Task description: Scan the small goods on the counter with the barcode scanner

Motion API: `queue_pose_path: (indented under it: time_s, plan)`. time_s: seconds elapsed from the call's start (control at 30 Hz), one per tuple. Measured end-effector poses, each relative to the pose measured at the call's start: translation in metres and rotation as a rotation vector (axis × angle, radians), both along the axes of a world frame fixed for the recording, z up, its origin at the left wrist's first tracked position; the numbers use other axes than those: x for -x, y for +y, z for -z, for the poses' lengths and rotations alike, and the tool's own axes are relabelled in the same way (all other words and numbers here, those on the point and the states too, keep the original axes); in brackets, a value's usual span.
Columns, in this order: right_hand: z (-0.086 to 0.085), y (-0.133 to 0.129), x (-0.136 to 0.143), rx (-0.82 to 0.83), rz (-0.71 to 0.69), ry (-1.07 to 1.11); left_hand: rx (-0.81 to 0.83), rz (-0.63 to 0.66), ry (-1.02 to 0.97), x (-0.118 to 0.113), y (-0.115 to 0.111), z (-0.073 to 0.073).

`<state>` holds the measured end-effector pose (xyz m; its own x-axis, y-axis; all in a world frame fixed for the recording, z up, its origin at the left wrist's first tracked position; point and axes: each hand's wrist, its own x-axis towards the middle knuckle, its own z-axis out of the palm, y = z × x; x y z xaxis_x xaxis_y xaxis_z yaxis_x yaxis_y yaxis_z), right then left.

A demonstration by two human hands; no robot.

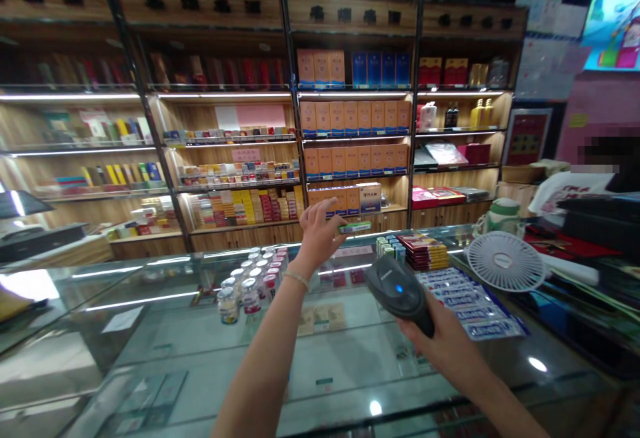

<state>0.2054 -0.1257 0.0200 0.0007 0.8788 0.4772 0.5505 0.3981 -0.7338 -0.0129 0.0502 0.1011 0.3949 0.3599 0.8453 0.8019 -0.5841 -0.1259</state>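
Observation:
My left hand is stretched out over the far part of the glass counter, its fingers closed on a narrow green pack with a white label. In my right hand is a dark barcode scanner with a small blue light on top, its head turned toward the far left. Several small jars with pale lids stand in rows to the left of my left forearm. Beyond the scanner sit small green and blue packs, beside a stack of red and yellow packets.
Blue-and-white packages lie on the glass counter right of the scanner. A white fan and a green-lidded container stand farther right. Behind are lit shelves with orange boxes. A person is partly visible at the right edge.

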Motion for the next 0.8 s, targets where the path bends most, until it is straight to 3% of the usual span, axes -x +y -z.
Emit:
queue_pose_path:
  time_s: [0.13,0.3,0.47,0.8]
  plan:
    - [-0.005,-0.002,0.002,0.000,0.011,0.063,-0.006,0.001,0.013,0.001,0.003,0.004]
    - [0.006,0.002,0.004,0.016,0.148,-0.040,-0.030,0.003,0.011,0.003,0.006,0.005]
    - [0.010,0.001,0.004,-0.006,0.175,-0.064,-0.038,-0.022,0.013,0.003,0.005,0.004]
    - [0.009,0.004,0.011,0.057,0.212,-0.502,-0.035,-0.021,0.007,0.005,0.006,0.004]
